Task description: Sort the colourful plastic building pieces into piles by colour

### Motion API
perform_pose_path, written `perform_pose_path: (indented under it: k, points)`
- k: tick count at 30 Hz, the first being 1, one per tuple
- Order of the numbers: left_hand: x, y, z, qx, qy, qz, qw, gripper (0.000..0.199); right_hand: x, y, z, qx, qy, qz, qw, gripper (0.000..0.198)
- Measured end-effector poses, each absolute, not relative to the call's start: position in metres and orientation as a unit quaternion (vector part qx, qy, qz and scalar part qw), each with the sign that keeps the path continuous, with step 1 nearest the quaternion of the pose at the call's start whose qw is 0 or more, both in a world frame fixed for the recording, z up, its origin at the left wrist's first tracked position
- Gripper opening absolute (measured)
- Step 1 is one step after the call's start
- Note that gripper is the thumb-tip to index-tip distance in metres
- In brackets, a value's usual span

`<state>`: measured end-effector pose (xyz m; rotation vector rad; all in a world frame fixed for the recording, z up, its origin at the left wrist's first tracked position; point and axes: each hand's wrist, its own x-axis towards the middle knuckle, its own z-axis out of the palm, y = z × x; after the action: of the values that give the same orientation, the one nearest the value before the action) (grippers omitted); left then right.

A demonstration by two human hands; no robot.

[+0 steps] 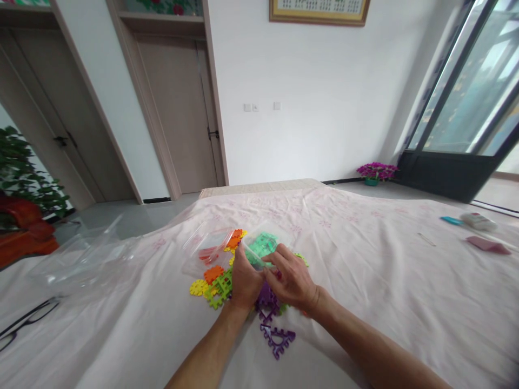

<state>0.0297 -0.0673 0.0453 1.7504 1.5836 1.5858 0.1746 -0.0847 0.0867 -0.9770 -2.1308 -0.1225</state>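
Observation:
My left hand (246, 281) is closed around the near left side of a clear plastic container (254, 254) that holds green plastic pieces (263, 243). At its near right edge, my right hand (290, 275) has bent fingers closed on the rim. Beneath and around both hands lie interlocking toy pieces: purple ones (266, 294), a purple triangular piece (278, 337) closest to me, lime green ones (221, 286), an orange one (213, 274) and a yellow one (198, 287). Left of the hands rests another clear container (194, 243) with red pieces (210, 253) in it.
A pale flowered cloth (357, 259) covers the surface. Crumpled clear plastic packaging (89, 259) and black-framed glasses (30, 319) lie at the left. Far right are a blue item (451, 220), a whitish bundle (478, 221) and a pink piece (487, 244).

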Motion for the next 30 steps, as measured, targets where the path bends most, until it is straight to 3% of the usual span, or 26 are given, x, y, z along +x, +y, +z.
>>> perform_pose_path:
  k: [5, 10, 30]
  points:
    - [0.029, -0.067, 0.038, 0.649, 0.546, 0.53, 0.015, 0.048, 0.167, -0.091, 0.112, -0.484, -0.823, -0.051, 0.293, 0.023]
    - [0.03, -0.063, 0.03, 0.669, 0.531, 0.509, -0.11, 0.051, 0.166, -0.096, 0.126, -0.496, -0.832, -0.074, 0.236, 0.02]
    - [0.026, -0.063, 0.029, 0.693, 0.509, 0.496, -0.12, 0.074, 0.171, -0.093, 0.132, -0.438, -0.866, -0.02, 0.241, 0.015]
